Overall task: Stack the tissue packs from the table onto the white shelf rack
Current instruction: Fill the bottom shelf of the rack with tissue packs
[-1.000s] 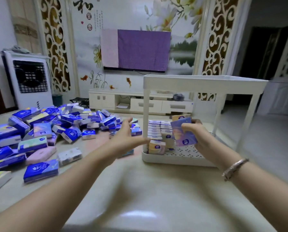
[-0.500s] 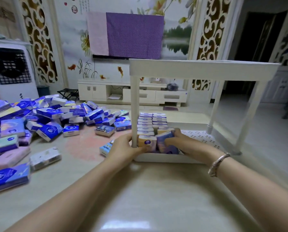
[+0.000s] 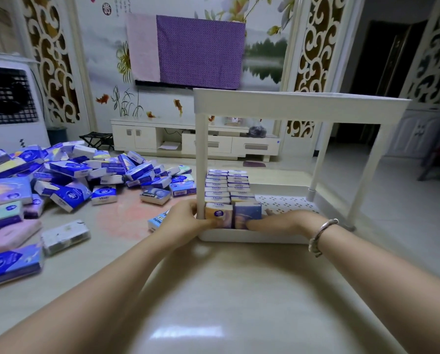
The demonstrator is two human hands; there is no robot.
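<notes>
The white shelf rack (image 3: 249, 237) stands on the table ahead of me, with two stacks of tissue packs (image 3: 226, 185) on its perforated bottom tray. In front of the stacks stand an orange pack (image 3: 217, 213) and a purple pack (image 3: 248, 213) side by side. My left hand (image 3: 185, 221) wraps round the rack's front left post and presses on the orange pack. My right hand (image 3: 282, 222) lies flat in the tray against the purple pack's right side. A heap of loose blue, pink and white tissue packs (image 3: 68, 180) covers the table at left.
A light blue pack (image 3: 157, 221) lies just left of my left hand. The rack's top shelf (image 3: 298, 106) hangs above the tray. A white air cooler (image 3: 9, 103) stands at far left. A TV cabinet (image 3: 195, 141) runs along the back wall.
My right hand has set the purple pack down upright beside the orange one and now rests flat against it. My left hand has closed in on the rack's front left corner.
</notes>
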